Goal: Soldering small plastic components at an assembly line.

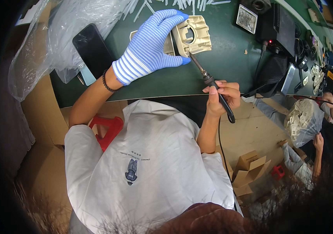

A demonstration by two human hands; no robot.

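Note:
My left hand (pixel 149 46), in a blue-and-white striped glove with blue fingertips, grips a cream plastic housing (pixel 201 36) over the table. The housing has a round opening and ribbed edges; part of it lies hidden behind the glove. Bare and closed, my right hand (pixel 223 97) holds a soldering iron (pixel 210 81) by its dark handle. The iron's metal shaft slants up and left, and its tip meets or nearly meets the lower edge of the housing beside my left thumb. Whether it touches I cannot tell.
On the green table (pixel 151 85), a black phone (pixel 92 50) lies beside a clear plastic bag (pixel 34 58). Thin pale strips (pixel 190 4) are strewn along the far edge. A black box (pixel 277 29) with a red light stands right, near a small square tray (pixel 246 18). Other people sit farther right.

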